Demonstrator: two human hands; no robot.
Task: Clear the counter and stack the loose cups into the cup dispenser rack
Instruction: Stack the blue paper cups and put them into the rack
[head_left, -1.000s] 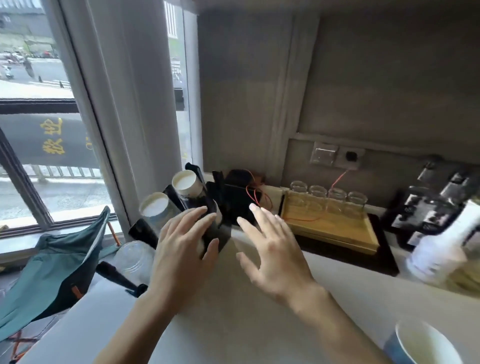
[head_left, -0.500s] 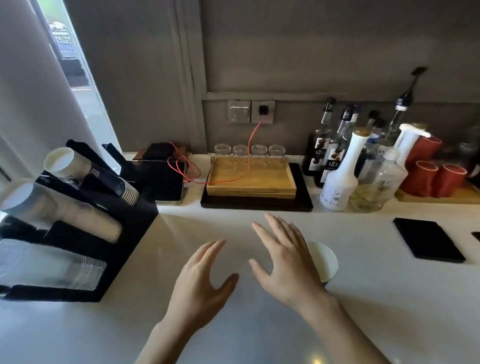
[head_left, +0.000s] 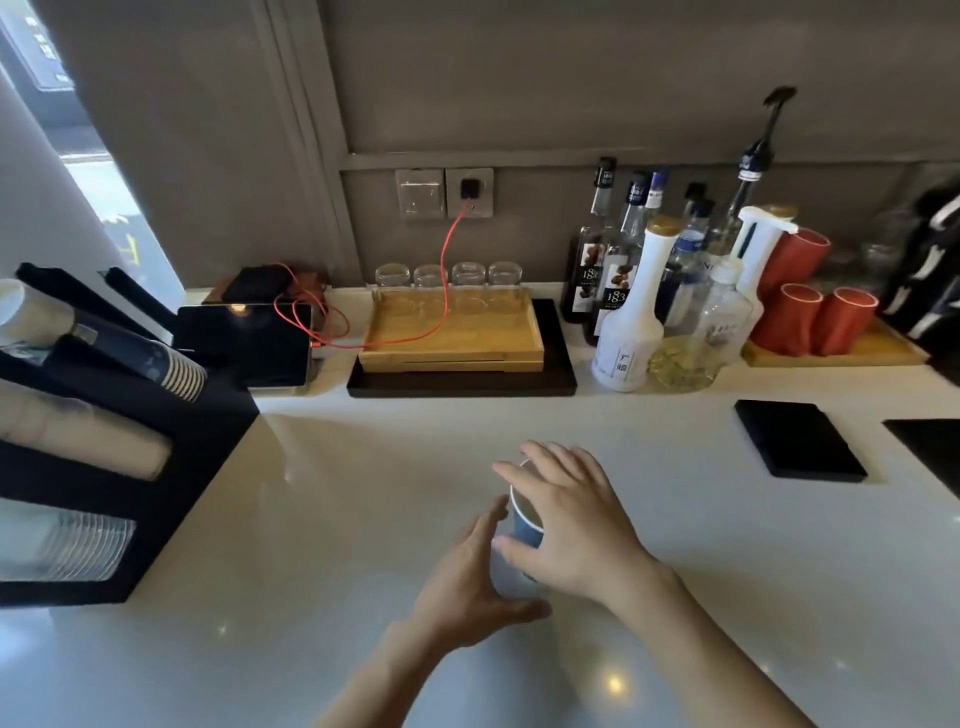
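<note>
A loose blue paper cup (head_left: 524, 526) stands upright on the white counter (head_left: 322, 509), near the middle. My right hand (head_left: 571, 519) curls over its rim and right side, thumb on the front, and hides most of it. My left hand (head_left: 475, 577) is flat and open just left of the cup, fingers apart, close to its base. The black cup dispenser rack (head_left: 176, 467) stands at the far left with stacks of blue patterned cups (head_left: 156, 364), white cups (head_left: 78, 436) and clear plastic cups (head_left: 62, 540) lying in its slots.
At the back stand a tablet (head_left: 249, 343) with a red cable, a wooden tray (head_left: 452, 338) with glasses on a black tray, syrup bottles (head_left: 628, 312) and red cups (head_left: 800, 312). A black pad (head_left: 800, 439) lies at the right.
The view swung from the rack and window to the counter. Both hands left the rack and moved toward the blue cup; my right hand has closed around it.
</note>
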